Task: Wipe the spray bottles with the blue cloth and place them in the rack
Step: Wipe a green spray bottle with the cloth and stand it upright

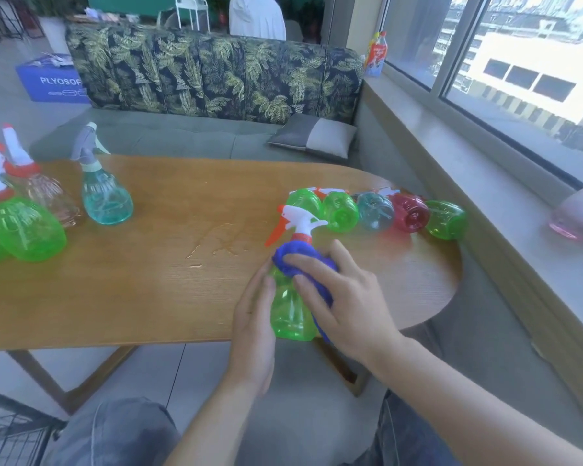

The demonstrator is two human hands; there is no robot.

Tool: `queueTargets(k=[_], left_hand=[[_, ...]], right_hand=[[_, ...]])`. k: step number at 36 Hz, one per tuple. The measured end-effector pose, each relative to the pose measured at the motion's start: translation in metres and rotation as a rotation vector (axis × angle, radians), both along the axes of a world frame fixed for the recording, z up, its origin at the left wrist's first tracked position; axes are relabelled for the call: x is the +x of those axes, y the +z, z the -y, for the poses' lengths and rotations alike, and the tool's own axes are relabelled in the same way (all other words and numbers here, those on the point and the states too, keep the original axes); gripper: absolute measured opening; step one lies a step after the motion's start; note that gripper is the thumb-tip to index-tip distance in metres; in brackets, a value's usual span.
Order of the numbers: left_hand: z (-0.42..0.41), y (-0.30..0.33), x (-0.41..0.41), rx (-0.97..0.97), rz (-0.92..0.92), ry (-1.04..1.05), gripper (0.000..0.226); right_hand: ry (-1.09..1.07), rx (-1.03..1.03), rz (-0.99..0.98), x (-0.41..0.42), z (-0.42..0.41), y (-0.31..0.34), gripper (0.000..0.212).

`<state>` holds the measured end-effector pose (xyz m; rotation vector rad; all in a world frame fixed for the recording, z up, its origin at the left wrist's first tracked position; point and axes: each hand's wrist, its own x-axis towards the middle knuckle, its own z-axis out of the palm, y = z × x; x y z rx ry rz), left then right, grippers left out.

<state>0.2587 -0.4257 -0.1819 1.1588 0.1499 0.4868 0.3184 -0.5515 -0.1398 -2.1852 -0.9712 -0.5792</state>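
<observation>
A green spray bottle [290,311] with a white and orange trigger head stands at the near edge of the wooden table [142,290]. My left hand [253,327] grips its body from the left. My right hand [337,297] presses the blue cloth [300,255] round the bottle's shoulder and right side. Several bottles lie on their sides in a row at the right: green [340,211], teal [375,211], red [410,213], green [446,219]. Upright bottles stand at the left: teal [105,193], clear pink [48,193], green [27,227].
Water streaks [216,245] lie on the table's middle. A black wire rack [14,435] shows at the bottom left by my knee. A leaf-patterned sofa [216,72] stands behind the table, a window sill [485,183] at the right holds a pink bottle [576,213].
</observation>
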Motion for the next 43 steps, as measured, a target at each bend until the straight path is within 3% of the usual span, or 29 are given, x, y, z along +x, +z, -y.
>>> queueTargets(k=[5,11,15,18,23,29,36,39,43], left_hand=[[-0.006,-0.002,0.000,-0.013,-0.077,0.026,0.037],[-0.014,0.002,-0.005,0.026,-0.039,-0.026,0.043],[-0.011,0.000,-0.001,0.055,-0.042,-0.026,0.046],[-0.007,-0.003,0.001,0.076,-0.019,-0.040,0.050],[-0.005,-0.004,0.000,0.048,0.002,-0.075,0.046],[-0.011,-0.005,0.000,0.032,-0.069,-0.006,0.039],[-0.017,0.006,-0.004,0.061,0.001,-0.016,0.040],[-0.016,0.003,-0.001,0.096,0.002,0.020,0.040],[-0.012,0.001,-0.001,0.108,0.022,0.012,0.042]], right_hand=[[0.169,-0.113,0.139,-0.014,0.012,-0.015,0.032],[0.329,-0.247,0.297,-0.021,0.026,-0.026,0.027],[0.234,-0.158,0.265,-0.012,0.028,-0.007,0.033],[0.088,0.032,0.090,0.001,0.020,0.010,0.035],[-0.041,0.091,-0.082,0.009,0.005,0.007,0.036],[0.107,0.010,0.064,-0.016,0.007,-0.016,0.030],[0.221,-0.165,0.234,-0.030,0.016,-0.030,0.027],[0.202,-0.063,0.231,-0.020,0.017,-0.018,0.027],[0.059,0.182,0.067,0.001,0.012,0.003,0.031]])
